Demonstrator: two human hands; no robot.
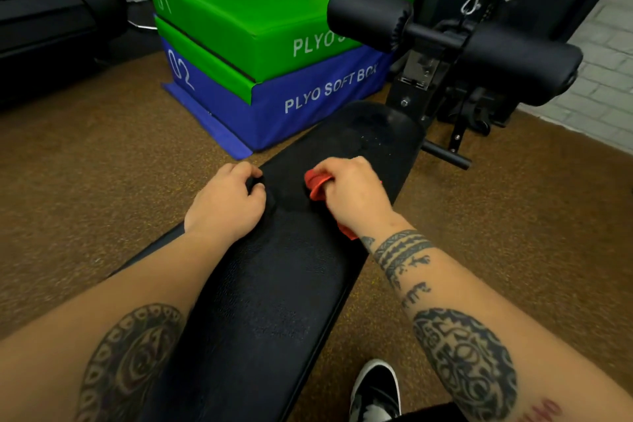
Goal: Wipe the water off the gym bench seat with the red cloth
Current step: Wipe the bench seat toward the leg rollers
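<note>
Cloth [317,186] bunched in clenched right hand [352,192] for wiping droplets [368,140]; left hand [227,204], fingers curled, gripping seat [291,284] edge for bracing.

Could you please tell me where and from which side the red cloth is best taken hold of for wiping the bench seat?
Grip the bunched middle of the red cloth from above, palm down, as the right hand does now. It is soft and crumpled, so a fistful on top probably leaves cloth beneath to press on the bench seat. The left hand rests on the seat's edge.
</note>
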